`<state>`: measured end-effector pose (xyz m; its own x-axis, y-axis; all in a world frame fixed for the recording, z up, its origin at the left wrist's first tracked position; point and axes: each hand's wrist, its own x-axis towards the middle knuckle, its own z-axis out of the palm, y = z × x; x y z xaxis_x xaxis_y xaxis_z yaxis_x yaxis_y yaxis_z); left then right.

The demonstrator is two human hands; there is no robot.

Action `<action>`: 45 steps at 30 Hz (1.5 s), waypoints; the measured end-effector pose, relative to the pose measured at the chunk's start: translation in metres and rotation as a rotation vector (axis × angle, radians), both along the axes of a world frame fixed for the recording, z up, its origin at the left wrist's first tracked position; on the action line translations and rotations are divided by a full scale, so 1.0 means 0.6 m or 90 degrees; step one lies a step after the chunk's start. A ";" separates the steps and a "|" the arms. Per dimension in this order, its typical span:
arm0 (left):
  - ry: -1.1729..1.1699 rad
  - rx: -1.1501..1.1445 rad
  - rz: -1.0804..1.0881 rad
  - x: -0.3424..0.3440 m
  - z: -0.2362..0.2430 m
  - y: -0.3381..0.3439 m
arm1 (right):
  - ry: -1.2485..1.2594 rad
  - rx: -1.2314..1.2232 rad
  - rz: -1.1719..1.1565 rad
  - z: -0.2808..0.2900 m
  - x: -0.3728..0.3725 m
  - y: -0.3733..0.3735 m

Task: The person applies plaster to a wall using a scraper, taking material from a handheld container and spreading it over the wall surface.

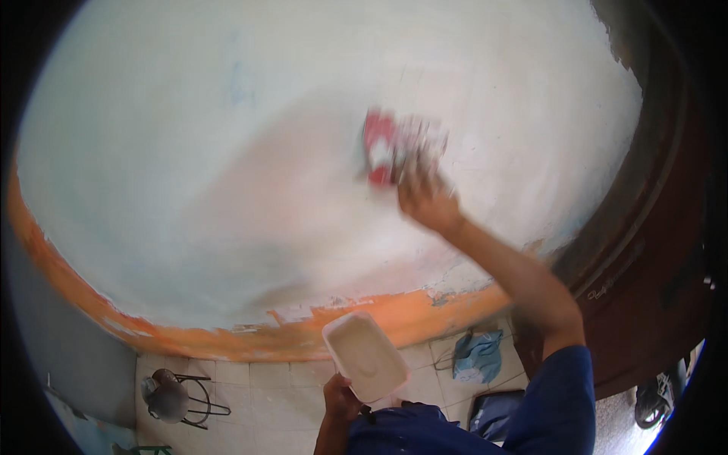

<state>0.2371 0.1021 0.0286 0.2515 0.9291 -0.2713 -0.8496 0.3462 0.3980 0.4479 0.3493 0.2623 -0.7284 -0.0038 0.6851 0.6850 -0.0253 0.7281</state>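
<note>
Blue shirt (557,402) nearest, the right hand (429,200) has fingers clamped on a red-and-white tool (381,144) at the wall (303,189), while the left hand (340,398) grips a tray (327,332) whose pale paste (368,355) could spill if stretching tips it.

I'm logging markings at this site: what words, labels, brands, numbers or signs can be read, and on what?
No text can be read clearly.
Dark brown surface on the right: pale marks, too small and blurred to read.
Red-and-white tool at the right hand: blurred, so I cannot tell if it bears lettering.
</note>
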 end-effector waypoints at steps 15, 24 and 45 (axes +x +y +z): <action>0.036 -0.028 0.049 -0.035 -0.020 -0.028 | 0.261 0.024 0.151 0.200 0.038 -0.073; 0.040 -0.028 0.079 -0.035 -0.018 -0.028 | -0.043 -0.058 -0.019 -0.058 -0.023 -0.007; 0.034 -0.006 0.058 -0.045 -0.019 -0.021 | 0.005 -0.116 0.021 -0.105 -0.047 -0.010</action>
<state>0.2102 0.0895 0.0171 0.1514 0.9450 -0.2900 -0.8556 0.2722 0.4402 0.4196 0.3435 0.1994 -0.7241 0.0979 0.6828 0.6895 0.1287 0.7128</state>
